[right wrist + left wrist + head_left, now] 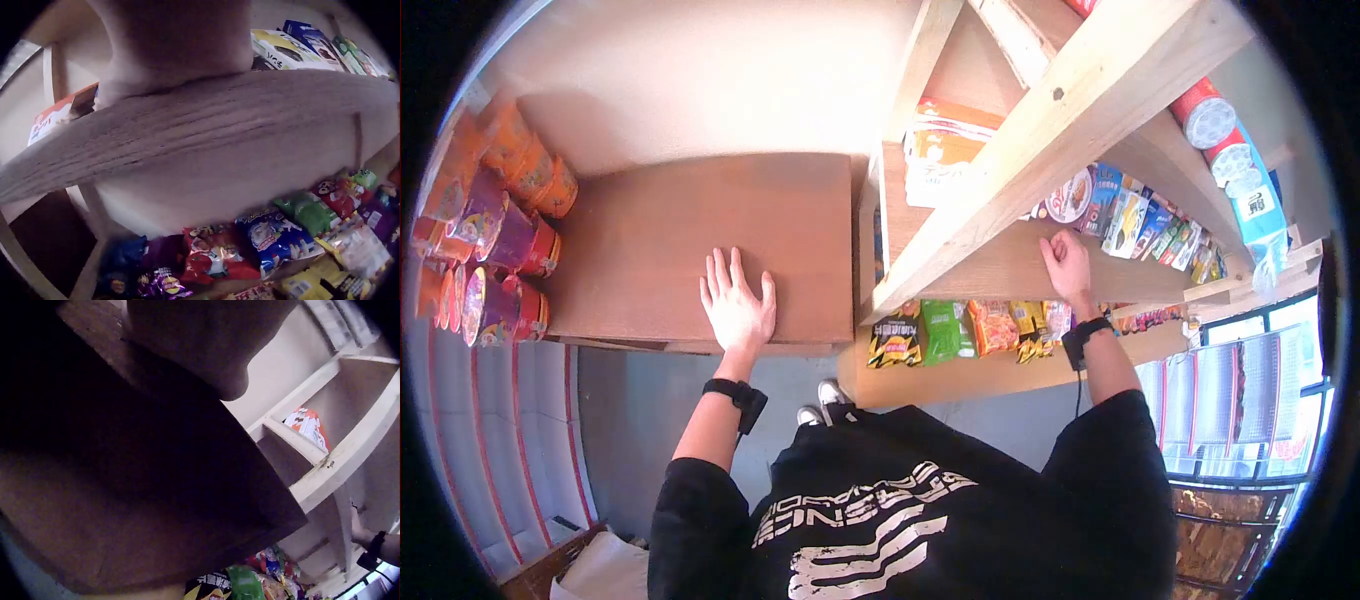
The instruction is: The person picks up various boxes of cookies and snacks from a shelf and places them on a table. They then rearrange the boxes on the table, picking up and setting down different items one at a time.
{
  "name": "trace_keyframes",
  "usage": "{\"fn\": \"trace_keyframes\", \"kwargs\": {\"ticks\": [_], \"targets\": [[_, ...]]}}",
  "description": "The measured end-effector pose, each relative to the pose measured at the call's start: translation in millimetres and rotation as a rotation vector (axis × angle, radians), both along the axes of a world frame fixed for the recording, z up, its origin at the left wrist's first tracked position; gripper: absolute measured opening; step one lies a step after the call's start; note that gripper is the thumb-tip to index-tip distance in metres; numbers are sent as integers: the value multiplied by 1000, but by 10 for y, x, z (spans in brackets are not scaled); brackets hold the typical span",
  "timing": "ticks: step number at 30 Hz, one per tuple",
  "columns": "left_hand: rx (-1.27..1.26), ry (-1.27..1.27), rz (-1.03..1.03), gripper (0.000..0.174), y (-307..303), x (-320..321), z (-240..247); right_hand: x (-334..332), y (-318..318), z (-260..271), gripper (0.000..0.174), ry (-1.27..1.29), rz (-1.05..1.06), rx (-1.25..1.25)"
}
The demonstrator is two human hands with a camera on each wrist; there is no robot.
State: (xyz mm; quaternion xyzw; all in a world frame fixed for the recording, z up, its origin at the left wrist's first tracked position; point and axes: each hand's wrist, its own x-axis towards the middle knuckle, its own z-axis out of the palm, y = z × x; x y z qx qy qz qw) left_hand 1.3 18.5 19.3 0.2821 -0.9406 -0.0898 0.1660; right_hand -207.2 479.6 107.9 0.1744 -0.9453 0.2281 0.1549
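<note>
In the head view, my left hand (738, 305) rests with spread, straight fingers on the brown tabletop (630, 260). The left wrist view has this hand (206, 337) as a dark shape above the shadowed board. My right hand (1068, 265) is at the wooden shelf (1010, 250), its fingers curled in, with no item visible in it. From the right wrist, the heel of that hand (181, 50) meets the shelf's front edge (219, 115), and the fingertips are hidden. Snack boxes (1125, 225) and a round-lidded tub (1068, 195) stand just behind the right hand.
Stacked cup noodles (490, 230) stand at the tabletop's left end. A thick slanted wooden post (1040, 130) crosses in front of the shelves. Bagged snacks (947, 330) line the lower shelf. An orange-and-white packet (945, 150) sits at the shelf's left end. Red-lidded canisters (1208, 120) are higher up.
</note>
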Motion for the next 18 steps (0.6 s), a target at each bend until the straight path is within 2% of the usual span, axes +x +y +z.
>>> {"fn": "trace_keyframes", "kwargs": {"ticks": [3,5,6,7,9,10,12,13,15,16,18], "targets": [[15,-6,-5,64,7,14,30,89,-42,9,23,46,-80,-71],[25,7,-4,65,-12,7,39,137,-355,159,24,361,42,-176],[34,-9,-19,66,-14,18,32,94,-508,255,29,427,132,-194],[28,-3,-13,66,-11,23,30,98,-709,461,29,433,138,-201],[36,4,-23,66,-5,27,30,51,-1076,899,43,521,274,163],[29,16,-24,66,-12,31,23,-87,-1138,930,43,527,271,148],[36,19,-23,66,-5,32,50,-437,-1227,980,65,4,327,211],[61,16,-22,66,-5,42,61,-726,-1242,887,65,13,336,199],[45,40,-15,66,-25,61,31,-1259,-1298,617,92,41,356,289],[62,34,-22,65,-23,67,50,-249,-1849,1423,98,-94,315,180],[56,44,-24,62,-6,62,74,-527,-1902,1270,100,-133,318,173]]}}
